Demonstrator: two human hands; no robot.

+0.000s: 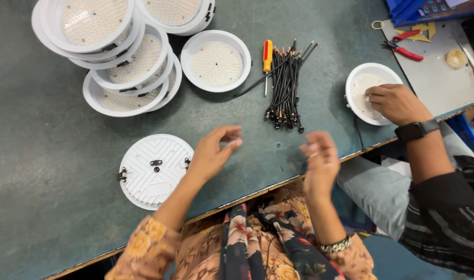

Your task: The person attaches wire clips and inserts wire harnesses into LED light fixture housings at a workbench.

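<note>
Head view: both hands hover empty over the table point(50, 155), left hand point(212, 153) loosely open just beside a face-down lamp point(154, 171). Right hand point(320, 161) is blurry, fingers relaxed, cable bundle point(286, 85) beyond it.

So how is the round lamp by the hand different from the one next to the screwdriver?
The lamp by the left hand, the face-down lamp, shows its ribbed white back with metal clips. The lamp beside the screwdriver, the face-up lamp, shows a panel of tiny yellow dots. The face-down one looks bigger, being nearer. Both are round and white.
</note>
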